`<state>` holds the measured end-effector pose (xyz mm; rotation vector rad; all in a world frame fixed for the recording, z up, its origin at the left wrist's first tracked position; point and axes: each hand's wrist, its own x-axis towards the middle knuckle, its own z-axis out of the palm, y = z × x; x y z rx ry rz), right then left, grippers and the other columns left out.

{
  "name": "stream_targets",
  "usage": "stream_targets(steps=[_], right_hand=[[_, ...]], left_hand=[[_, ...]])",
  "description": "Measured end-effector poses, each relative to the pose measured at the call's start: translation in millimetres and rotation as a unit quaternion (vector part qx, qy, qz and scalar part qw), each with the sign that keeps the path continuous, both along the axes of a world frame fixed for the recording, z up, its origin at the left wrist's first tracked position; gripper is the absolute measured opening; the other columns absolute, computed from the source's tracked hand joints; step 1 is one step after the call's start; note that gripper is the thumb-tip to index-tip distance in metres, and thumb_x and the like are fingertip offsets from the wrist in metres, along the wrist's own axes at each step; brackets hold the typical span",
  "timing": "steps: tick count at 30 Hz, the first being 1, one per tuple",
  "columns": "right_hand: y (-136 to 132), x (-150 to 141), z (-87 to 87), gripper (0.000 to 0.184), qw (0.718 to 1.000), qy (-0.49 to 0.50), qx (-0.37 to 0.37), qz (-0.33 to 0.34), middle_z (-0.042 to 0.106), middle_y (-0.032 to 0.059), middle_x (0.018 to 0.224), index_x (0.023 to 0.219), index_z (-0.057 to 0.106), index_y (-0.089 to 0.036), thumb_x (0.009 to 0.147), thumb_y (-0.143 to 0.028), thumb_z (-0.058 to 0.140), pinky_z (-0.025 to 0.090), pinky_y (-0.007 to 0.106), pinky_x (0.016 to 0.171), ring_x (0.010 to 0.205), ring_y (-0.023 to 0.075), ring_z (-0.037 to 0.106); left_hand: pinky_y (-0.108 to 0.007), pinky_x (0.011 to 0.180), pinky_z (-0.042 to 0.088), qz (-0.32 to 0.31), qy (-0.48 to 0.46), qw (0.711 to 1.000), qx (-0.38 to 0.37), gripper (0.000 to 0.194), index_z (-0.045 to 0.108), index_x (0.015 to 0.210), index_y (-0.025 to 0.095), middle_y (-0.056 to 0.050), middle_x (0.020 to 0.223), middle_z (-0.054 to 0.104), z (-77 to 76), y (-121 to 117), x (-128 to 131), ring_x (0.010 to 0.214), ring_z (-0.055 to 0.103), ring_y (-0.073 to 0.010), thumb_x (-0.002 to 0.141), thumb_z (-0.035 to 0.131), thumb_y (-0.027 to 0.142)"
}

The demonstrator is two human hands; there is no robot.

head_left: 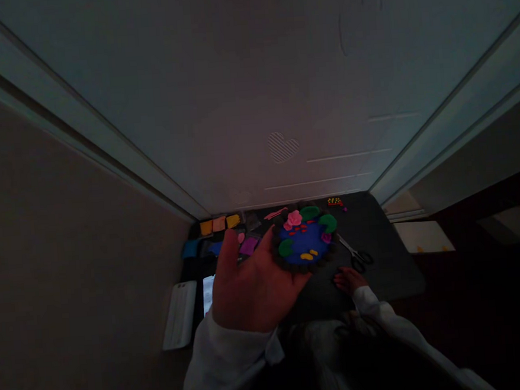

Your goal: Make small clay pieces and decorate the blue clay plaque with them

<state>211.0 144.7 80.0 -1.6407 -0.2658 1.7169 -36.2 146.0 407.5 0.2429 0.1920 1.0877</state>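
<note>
My left hand (258, 284) is raised palm up in the middle of the view, holding a small round clay pond model (302, 242). The model has a blue middle, a dark bumpy rim, green lily pads, a pink flower, a purple flower and small red and yellow pieces. Its underside and the fingers below it are hidden. Lower down to the right, my right hand (349, 279) rests on the dark table (387, 269), fingers stretched out and holding nothing. Scissors with black handles (355, 255) lie just beyond that hand.
Packets of coloured clay, such as a yellow one (233, 221) and a purple one (249, 246), lie at the table's left. A lit screen (208, 293) and a white box (180, 315) are nearer me. A small red and yellow piece (334, 201) lies near the wall (240, 172).
</note>
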Motion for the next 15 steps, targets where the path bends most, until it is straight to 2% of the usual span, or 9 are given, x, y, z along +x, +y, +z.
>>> stream_targets(steps=[5,8,11,15], right_hand=[[0,-1,1.8,0.028,1.0,-0.002,0.002,0.001,0.054,0.0061,0.103,0.106,0.048,-0.015,0.082,-0.029,0.046,0.047,0.035,0.071,0.085,0.0152,0.055],[-1,-1,1.8,0.028,1.0,-0.001,0.003,0.0,0.054,0.0061,0.103,0.106,0.048,-0.015,0.082,-0.029,0.045,0.047,0.035,0.071,0.085,0.0152,0.055],[-2,-2,1.5,0.028,1.0,-0.002,0.004,-0.001,0.053,0.0062,0.104,0.106,0.048,-0.015,0.082,-0.029,0.046,0.047,0.035,0.072,0.086,0.0156,0.055],[-3,-3,2.0,0.028,1.0,-0.004,0.004,-0.003,0.053,0.0064,0.105,0.107,0.048,-0.015,0.082,-0.029,0.045,0.047,0.036,0.073,0.087,0.0159,0.055]], left_hand=[[-0.042,0.101,0.015,-0.008,-0.008,1.0,-0.005,0.071,0.031,0.128,0.019,-0.009,0.128,0.041,-0.2,0,0,0.122,0.028,-0.0263,0.075,0.016,0.064],[-0.043,0.101,0.015,-0.006,-0.008,1.0,-0.025,0.07,0.03,0.128,0.02,-0.008,0.13,0.04,-7.7,4,-1,0.123,0.028,-0.0269,0.075,0.018,0.063],[-0.044,0.101,0.014,0.002,-0.004,0.999,-0.041,0.066,0.032,0.127,0.019,-0.009,0.13,0.039,-27.0,13,-1,0.123,0.027,-0.0269,0.076,0.02,0.06],[-0.044,0.101,0.014,-0.005,0.0,0.998,-0.07,0.065,0.032,0.127,0.017,-0.011,0.131,0.037,-67.9,27,-4,0.123,0.028,-0.0262,0.077,0.024,0.058]])
